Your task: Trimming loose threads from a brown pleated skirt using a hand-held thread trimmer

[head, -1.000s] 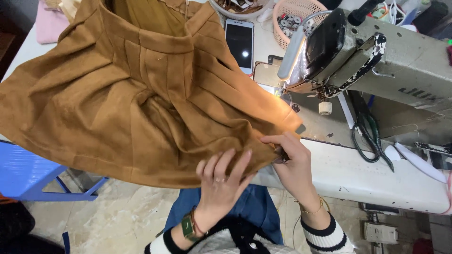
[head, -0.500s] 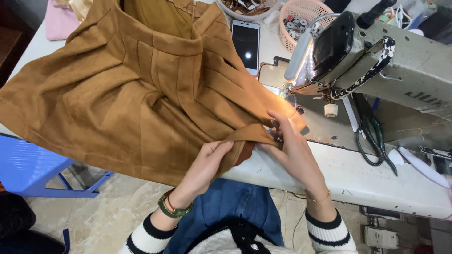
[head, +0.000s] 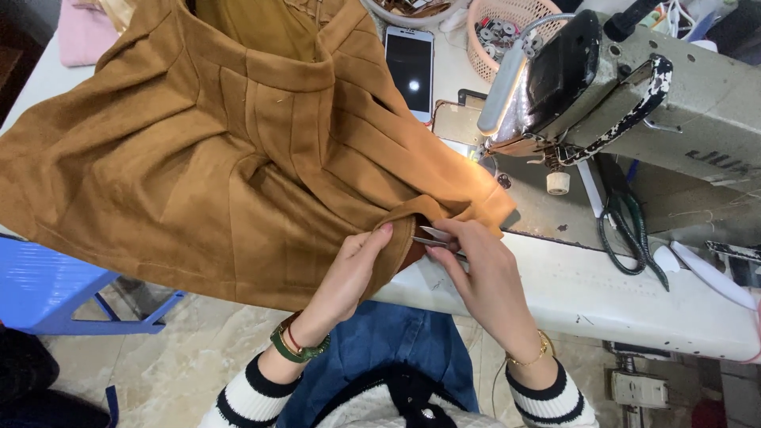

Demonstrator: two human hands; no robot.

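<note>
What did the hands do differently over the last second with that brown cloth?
The left hand slid from lying flat on the brown garment to pinching its folded edge. The right hand, first pressed on the fabric, now holds small thread snips at that edge. The garment, phone and sewing machine stayed put.

Tan-brown garment [head: 238, 158] showing a mustard-yellow lining at its top. Left hand [head: 353, 269] wearing pink nail polish, plus a green watch [head: 295, 349] with a red band beside it. Right hand [head: 487, 277] gripping silver snips [head: 434, 238], gold bracelet [head: 533, 358] at the wrist. Cuffs striped black and white. Jeans [head: 380, 349] showing blue below the garment. Right of the garment: grey-beige sewing machine [head: 682, 111], black phone [head: 409, 71], pink basket [head: 507, 32], white table [head: 602, 293]. Left of it: blue stool [head: 47, 285].
</note>
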